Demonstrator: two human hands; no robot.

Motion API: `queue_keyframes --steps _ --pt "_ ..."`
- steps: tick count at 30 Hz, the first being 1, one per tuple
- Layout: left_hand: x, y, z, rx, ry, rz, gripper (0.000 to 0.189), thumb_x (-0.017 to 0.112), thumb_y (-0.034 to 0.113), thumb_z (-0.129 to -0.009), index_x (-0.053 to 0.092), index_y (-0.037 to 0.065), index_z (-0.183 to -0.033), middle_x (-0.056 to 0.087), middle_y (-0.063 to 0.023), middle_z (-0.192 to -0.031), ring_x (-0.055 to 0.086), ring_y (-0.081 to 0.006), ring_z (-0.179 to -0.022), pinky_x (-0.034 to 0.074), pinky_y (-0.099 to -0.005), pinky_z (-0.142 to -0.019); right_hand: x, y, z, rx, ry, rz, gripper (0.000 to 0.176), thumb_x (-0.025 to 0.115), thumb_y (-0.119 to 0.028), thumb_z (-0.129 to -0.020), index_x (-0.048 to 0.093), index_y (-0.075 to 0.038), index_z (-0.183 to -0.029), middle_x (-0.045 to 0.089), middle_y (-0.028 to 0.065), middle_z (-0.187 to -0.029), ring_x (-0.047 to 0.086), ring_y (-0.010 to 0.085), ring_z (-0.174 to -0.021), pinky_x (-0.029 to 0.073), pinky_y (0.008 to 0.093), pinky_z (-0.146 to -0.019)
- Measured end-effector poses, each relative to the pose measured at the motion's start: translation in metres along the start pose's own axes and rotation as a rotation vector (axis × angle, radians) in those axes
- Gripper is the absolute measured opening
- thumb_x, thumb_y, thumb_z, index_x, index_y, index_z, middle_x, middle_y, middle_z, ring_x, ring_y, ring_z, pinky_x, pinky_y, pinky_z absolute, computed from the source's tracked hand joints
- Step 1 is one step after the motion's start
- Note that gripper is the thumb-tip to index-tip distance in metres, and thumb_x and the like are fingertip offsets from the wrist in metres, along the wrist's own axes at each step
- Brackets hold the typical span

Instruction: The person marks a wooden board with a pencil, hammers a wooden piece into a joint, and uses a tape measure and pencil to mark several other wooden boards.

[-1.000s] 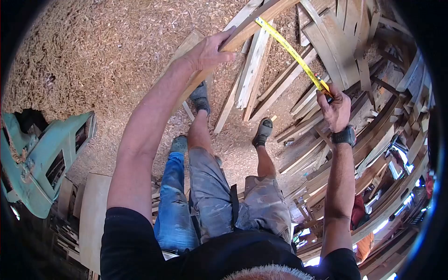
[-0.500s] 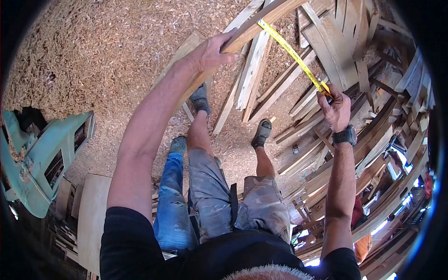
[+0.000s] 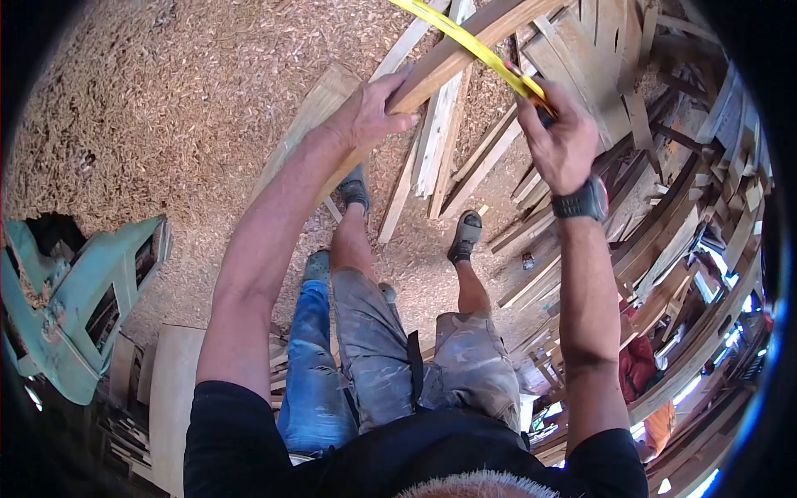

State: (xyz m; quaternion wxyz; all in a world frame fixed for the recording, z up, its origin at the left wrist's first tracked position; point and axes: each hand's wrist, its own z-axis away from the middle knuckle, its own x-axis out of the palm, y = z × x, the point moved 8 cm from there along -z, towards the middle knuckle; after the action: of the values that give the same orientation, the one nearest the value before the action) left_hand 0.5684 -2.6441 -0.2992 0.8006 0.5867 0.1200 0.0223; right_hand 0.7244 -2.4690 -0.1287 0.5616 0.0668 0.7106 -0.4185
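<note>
1. A floor of wood chips (image 3: 166,108) was spread over the upper left of the frame.
2. Stacked timber (image 3: 664,216) was piled along the right side.
3. A green machine (image 3: 83,290) was seen at the lower left.
4. Another person's leg in blue jeans (image 3: 311,373) was seen at lower centre, just beside the wearer's own legs.
5. A plank (image 3: 432,70) was held slanting at upper centre, running up to the top edge.
6. A yellow tape (image 3: 461,41) was stretched across the plank, from the top edge down to the right hand.
7. The left hand (image 3: 369,112) was clamped on the plank's lower end, fingers over and thumb under.
8. The right hand (image 3: 560,137) was closed on the tape's case at the upper right.
9. A black watch (image 3: 581,202) was worn on the right wrist.
</note>
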Motion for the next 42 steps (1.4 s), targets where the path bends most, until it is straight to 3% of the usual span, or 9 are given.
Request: queue_keyframes --steps 5,7,10,17,19,26,30,39,42 --pt "0.003 -0.001 -0.002 -0.019 -0.017 -0.023 0.100 0.071 0.035 -0.078 0.030 0.001 -0.162 0.060 -0.0206 -0.137 0.059 -0.0272 -0.123 0.045 -0.0368 -0.109 0.017 -0.017 -0.012 0.004 0.028 0.024 0.026 0.070 -0.028 -0.088 0.077 -0.016 -0.111 0.074 0.0095 -0.082 0.072 0.0289 -0.075 0.056 0.0395 -0.068" --pt "0.001 -0.002 -0.004 -0.014 -0.011 0.001 0.102 0.077 0.037 -0.077 0.032 -0.005 -0.159 0.060 -0.0268 -0.141 0.061 -0.0303 -0.128 0.045 -0.0369 -0.112 0.023 -0.014 -0.016 0.009 0.025 0.005 0.028 0.070 -0.030 -0.088 0.077 -0.016 -0.111 0.074 0.0099 -0.081 0.072 0.0299 -0.075 0.056 0.0403 -0.069" --pt "0.000 0.003 -0.004 0.019 0.015 0.024 0.099 0.070 0.034 -0.078 0.031 -0.001 -0.161 0.060 -0.0200 -0.135 0.060 -0.0264 -0.121 0.046 -0.0373 -0.107 0.029 -0.010 -0.022 0.042 -0.010 -0.025 0.031 0.070 -0.033 -0.086 0.077 -0.016 -0.112 0.074 0.0108 -0.080 0.072 0.0317 -0.075 0.056 0.0417 -0.070" --pt "0.000 -0.006 -0.007 0.030 0.003 0.025 0.098 0.071 0.033 -0.079 0.031 -0.002 -0.161 0.061 -0.0200 -0.135 0.060 -0.0254 -0.121 0.047 -0.0372 -0.106 0.040 0.003 -0.031 0.112 -0.072 -0.129 0.035 0.071 -0.033 -0.083 0.077 -0.015 -0.112 0.074 0.0137 -0.081 0.072 0.0331 -0.076 0.057 0.0421 -0.072" --pt "-0.001 -0.007 -0.009 0.001 -0.002 0.006 0.100 0.075 0.031 -0.078 0.030 -0.003 -0.161 0.059 -0.0263 -0.141 0.060 -0.0300 -0.128 0.044 -0.0370 -0.111 0.041 0.003 -0.034 0.130 -0.105 -0.234 0.035 0.071 -0.028 -0.082 0.077 -0.014 -0.114 0.074 0.0151 -0.083 0.072 0.0311 -0.076 0.057 0.0406 -0.073" --pt "-0.002 -0.002 -0.009 -0.013 -0.001 0.023 0.101 0.076 0.028 -0.076 0.030 -0.003 -0.160 0.059 -0.0259 -0.141 0.060 -0.0317 -0.127 0.044 -0.0378 -0.112 0.027 -0.014 -0.036 -0.026 -0.067 -0.068 0.032 0.069 -0.019 -0.085 0.075 -0.015 -0.116 0.076 0.0111 -0.090 0.073 0.0296 -0.079 0.058 0.0405 -0.072" --pt "-0.003 -0.003 -0.008 -0.004 -0.005 0.006 0.097 0.072 0.028 -0.079 0.031 -0.003 -0.161 0.058 -0.0198 -0.139 0.057 -0.0256 -0.125 0.043 -0.0364 -0.111 0.022 -0.028 -0.033 -0.141 0.019 0.024 0.028 0.066 -0.013 -0.087 0.075 -0.015 -0.114 0.072 0.0097 -0.085 0.071 0.0304 -0.073 0.056 0.0435 -0.067" --pt "-0.005 -0.001 -0.009 -0.019 0.017 0.059 0.100 0.076 0.025 -0.074 0.032 -0.004 -0.159 0.055 -0.0249 -0.147 0.055 -0.0314 -0.134 0.039 -0.0368 -0.117 0.024 -0.032 -0.032 -0.150 0.084 0.054 0.027 0.065 -0.012 -0.086 0.075 -0.015 -0.111 0.069 0.0102 -0.083 0.068 0.0326 -0.074 0.053 0.0448 -0.066" --pt "-0.005 -0.005 -0.010 -0.019 0.024 0.045 0.101 0.076 0.025 -0.074 0.031 -0.004 -0.159 0.054 -0.0247 -0.148 0.054 -0.0312 -0.136 0.039 -0.0370 -0.117 0.025 -0.031 -0.034 -0.115 0.030 0.063 0.028 0.067 -0.014 -0.089 0.074 -0.017 -0.116 0.073 0.0110 -0.092 0.071 0.0331 -0.079 0.056 0.0429 -0.071"
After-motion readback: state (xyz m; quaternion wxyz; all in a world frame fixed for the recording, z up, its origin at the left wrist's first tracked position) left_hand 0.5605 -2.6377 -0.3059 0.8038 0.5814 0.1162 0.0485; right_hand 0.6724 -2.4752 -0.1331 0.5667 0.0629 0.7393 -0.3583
